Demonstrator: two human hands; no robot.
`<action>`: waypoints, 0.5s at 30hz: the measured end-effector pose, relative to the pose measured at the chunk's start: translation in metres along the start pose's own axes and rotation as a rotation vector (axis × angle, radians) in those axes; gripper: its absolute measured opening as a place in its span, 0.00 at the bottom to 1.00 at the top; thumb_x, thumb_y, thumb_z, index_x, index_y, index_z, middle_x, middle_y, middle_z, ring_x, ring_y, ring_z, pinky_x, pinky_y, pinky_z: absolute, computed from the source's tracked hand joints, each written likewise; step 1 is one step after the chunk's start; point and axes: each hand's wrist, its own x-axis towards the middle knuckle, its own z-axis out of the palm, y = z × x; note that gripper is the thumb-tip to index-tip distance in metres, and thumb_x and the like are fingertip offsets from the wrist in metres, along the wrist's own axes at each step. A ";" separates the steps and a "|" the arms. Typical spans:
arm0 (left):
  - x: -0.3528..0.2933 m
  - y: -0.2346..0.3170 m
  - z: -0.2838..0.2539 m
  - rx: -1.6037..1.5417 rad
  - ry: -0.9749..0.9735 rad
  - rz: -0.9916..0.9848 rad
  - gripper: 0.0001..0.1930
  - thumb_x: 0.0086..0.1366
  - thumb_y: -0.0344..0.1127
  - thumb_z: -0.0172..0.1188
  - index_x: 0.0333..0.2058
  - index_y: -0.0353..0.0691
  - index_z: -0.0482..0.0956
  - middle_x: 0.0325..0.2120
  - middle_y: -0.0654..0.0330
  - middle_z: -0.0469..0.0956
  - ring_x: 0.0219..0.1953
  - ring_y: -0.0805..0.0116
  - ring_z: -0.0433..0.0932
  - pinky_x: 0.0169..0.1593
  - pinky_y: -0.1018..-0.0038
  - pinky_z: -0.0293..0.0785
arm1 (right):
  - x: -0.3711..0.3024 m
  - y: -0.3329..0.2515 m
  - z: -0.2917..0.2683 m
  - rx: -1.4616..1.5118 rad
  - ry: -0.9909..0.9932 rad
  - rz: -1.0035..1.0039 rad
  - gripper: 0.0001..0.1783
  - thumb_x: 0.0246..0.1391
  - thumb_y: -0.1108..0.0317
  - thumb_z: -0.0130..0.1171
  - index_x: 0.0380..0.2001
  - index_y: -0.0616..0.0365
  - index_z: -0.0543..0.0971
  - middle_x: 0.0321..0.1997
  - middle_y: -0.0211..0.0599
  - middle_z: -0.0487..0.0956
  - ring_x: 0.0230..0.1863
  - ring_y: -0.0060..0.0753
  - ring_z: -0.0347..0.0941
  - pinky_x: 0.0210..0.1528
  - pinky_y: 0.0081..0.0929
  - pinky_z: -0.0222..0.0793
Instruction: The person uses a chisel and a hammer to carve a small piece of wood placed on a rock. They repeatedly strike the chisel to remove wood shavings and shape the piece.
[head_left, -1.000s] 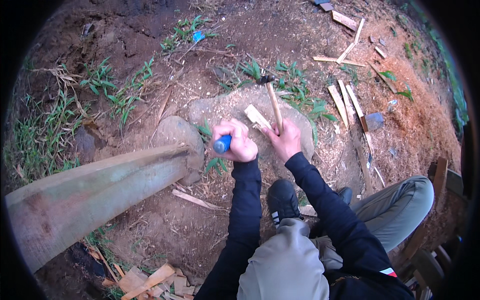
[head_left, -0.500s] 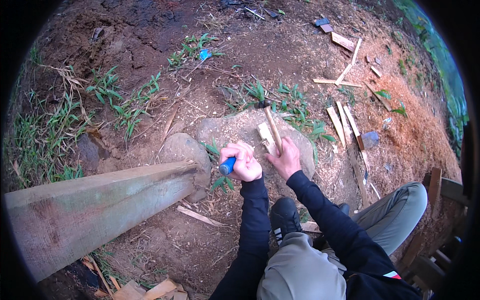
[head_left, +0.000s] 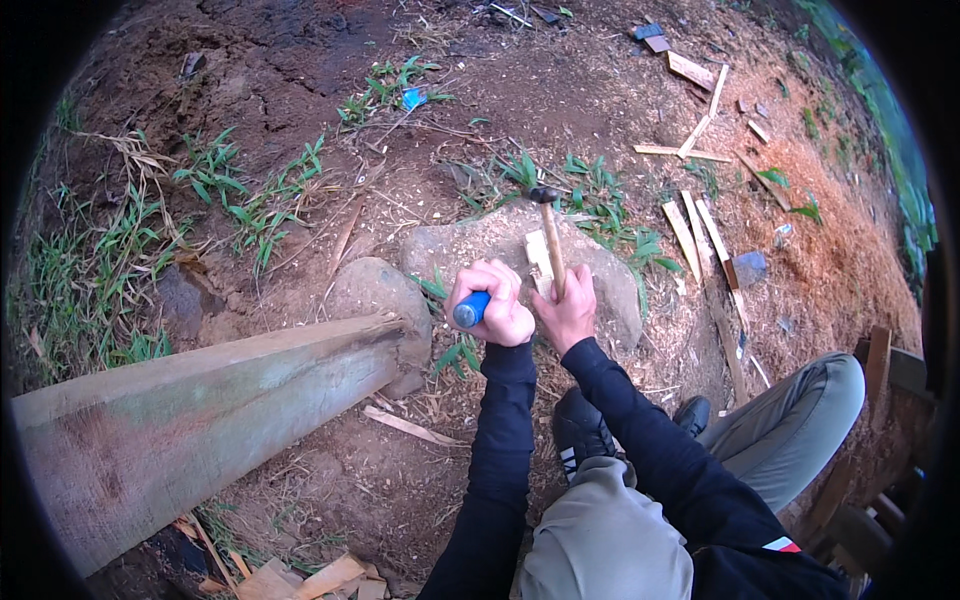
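My left hand [head_left: 492, 300] is closed around the blue handle of a chisel [head_left: 470, 309], its butt end pointing up toward me and its blade hidden behind the fingers. Close beside it, my right hand [head_left: 568, 312] grips a hammer [head_left: 550, 235] by its wooden handle, the dark head at the far end. Between the hands and the hammer lies a short piece of pale wood [head_left: 538, 252], resting on a broad flat stone [head_left: 605, 285]. The near end of that wood is partly covered by my hands.
A thick squared beam [head_left: 220, 410] comes in from the left and ends against a rounded stone [head_left: 375, 290]. Several wood strips [head_left: 690, 235] lie on the right, near orange-brown sawdust [head_left: 840, 240]. Wood offcuts [head_left: 330, 575] lie at the lower left. My shoe [head_left: 580, 432] stands just this side of the stone.
The hammer head has come nearer and slightly right, and its handle stands straighter in view. My left hand, still round the chisel, has shifted slightly right and up. The whole view has shifted a little.
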 end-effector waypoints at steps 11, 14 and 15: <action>0.011 -0.016 0.004 0.254 -0.241 0.073 0.08 0.53 0.23 0.52 0.21 0.37 0.62 0.14 0.62 0.63 0.13 0.76 0.61 0.16 0.79 0.54 | 0.001 0.006 -0.003 -0.008 0.024 -0.034 0.28 0.34 0.64 0.78 0.19 0.59 0.63 0.31 0.42 0.65 0.31 0.47 0.66 0.33 0.40 0.65; 0.008 -0.017 0.012 0.252 -0.147 0.030 0.07 0.54 0.25 0.52 0.21 0.37 0.63 0.14 0.62 0.63 0.12 0.77 0.61 0.17 0.79 0.54 | 0.003 0.007 -0.013 0.015 0.018 -0.076 0.25 0.40 0.62 0.76 0.20 0.61 0.66 0.30 0.42 0.65 0.30 0.44 0.67 0.33 0.39 0.65; 0.010 -0.015 0.012 0.263 -0.098 0.014 0.07 0.55 0.26 0.52 0.22 0.37 0.63 0.14 0.62 0.63 0.12 0.77 0.61 0.17 0.79 0.54 | 0.004 0.003 -0.017 0.004 0.026 -0.082 0.23 0.43 0.61 0.74 0.21 0.62 0.68 0.29 0.42 0.66 0.28 0.43 0.67 0.32 0.39 0.65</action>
